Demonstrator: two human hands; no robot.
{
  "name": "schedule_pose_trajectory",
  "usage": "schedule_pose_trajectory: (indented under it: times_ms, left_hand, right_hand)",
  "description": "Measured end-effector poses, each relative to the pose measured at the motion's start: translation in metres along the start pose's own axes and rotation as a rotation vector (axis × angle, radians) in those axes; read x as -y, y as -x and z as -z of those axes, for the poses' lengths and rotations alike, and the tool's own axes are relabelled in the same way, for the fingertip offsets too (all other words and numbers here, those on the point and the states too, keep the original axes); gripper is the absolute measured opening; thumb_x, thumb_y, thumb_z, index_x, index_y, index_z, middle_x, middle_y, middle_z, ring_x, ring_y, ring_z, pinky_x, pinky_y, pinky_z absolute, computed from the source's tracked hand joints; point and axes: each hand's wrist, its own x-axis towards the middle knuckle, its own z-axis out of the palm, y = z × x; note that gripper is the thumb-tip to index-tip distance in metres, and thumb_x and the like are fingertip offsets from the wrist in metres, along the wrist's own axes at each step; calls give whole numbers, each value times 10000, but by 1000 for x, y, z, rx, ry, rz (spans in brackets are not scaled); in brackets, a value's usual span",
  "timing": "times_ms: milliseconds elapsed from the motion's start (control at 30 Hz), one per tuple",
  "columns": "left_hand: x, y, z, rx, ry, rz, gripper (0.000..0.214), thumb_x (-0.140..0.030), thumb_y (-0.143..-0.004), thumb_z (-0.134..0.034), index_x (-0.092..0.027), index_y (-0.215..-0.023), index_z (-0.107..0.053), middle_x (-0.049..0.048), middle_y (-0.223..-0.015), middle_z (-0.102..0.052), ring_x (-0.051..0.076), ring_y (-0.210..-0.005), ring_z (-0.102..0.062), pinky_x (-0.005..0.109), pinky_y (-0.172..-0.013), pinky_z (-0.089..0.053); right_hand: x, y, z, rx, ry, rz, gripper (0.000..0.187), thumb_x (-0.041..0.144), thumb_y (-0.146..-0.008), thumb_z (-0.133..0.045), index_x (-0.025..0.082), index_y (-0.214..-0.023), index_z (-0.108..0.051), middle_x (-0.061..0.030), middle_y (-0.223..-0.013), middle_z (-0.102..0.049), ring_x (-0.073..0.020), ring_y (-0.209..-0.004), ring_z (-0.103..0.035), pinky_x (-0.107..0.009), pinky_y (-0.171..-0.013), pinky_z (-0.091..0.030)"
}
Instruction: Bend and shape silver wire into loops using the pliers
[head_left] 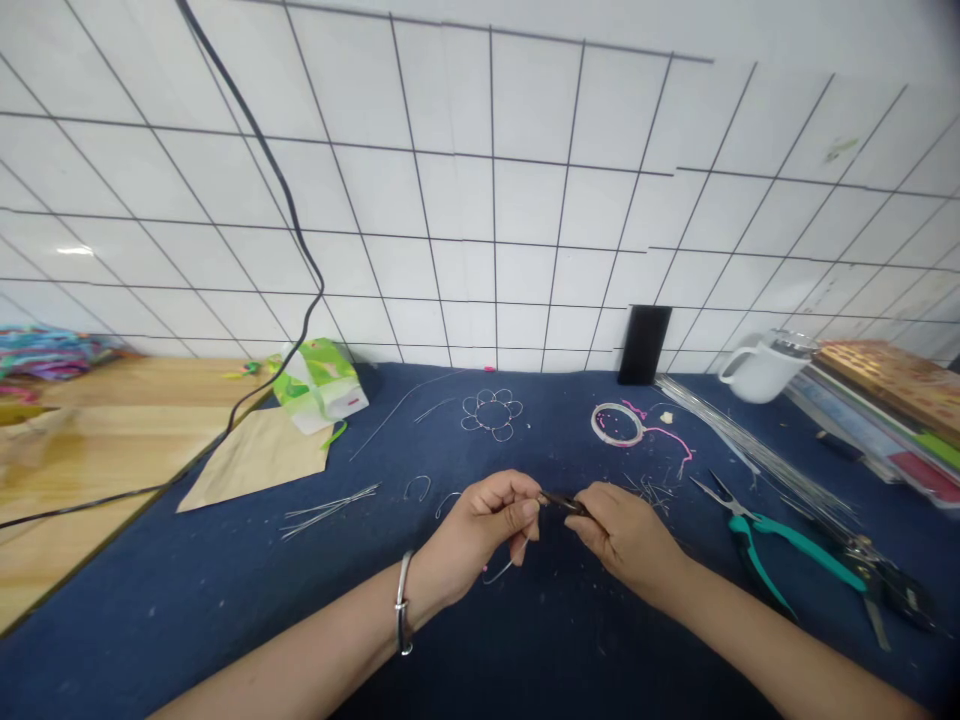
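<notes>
The largest thing is the white tiled wall, and in front of it spreads the dark blue cloth, on which the small materials are lying. At the right there is a bundle of long wires, and nearer to the person the teal-handled pliers rest with their jaws apart; no hand touches them. The left hand is closed, its thumb and fingers pinching a piece of wire, while the right hand is wrapped firmly around a dark tool. The tips of this tool reach the left fingertips, but I cannot tell whether they are biting the metal. Here, I think, is the main risk: if the tips close a little too far, they could pinch the skin, because the fingers are so near. Beyond the hands, a flower-shaped wire piece lies flat on the cloth, well apart from them. The thin wire itself is in the left fingers, just above the cloth, and its loose part curves down below them. If the tool turned strongly while the pinch was weak, this wire might twist or bend wrongly. Smallest is a pink bead near its lower end; it could slide off, perhaps, if that end is open and tilts downward.
</notes>
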Motion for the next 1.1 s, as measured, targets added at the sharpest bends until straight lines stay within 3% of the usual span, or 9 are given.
schedule_pose_trajectory:
  times_ms: [333, 700, 1100]
  left_hand:
    - [-5, 2, -1, 66, 124, 60, 109, -244, -820, -554, -141, -853, -549, -19, -592, -556, 34, -399, -444, 152, -399, -310]
    - [-4, 3, -6, -122, -157, -39, 150, -280, -838, -524, -140, -785, -531, -29, -624, -543, 37, -437, -460, 167, -434, -316]
    - [-2, 6, -11, -133, -81, -104, 94, -226, -826, -545, -144, -785, -527, -26, -662, -560, 49, -486, -498, 184, -498, -357]
  right_hand:
    - [7, -1, 1, -2, -170, -15, 270, 365, -907, -351, 179, -764, -483, 10, -654, -466, -107, -590, -435, -223, -552, -343]
    - [3, -1, -1, -48, 144, -13, 294, 390, -897, -366, 164, -793, -522, -51, -763, -510, -172, -744, -465, -302, -683, -375]
    - [4, 2, -3, -90, 123, 0, 286, 370, -899, -374, 162, -769, -521, -40, -732, -508, -157, -704, -463, -282, -655, -371]
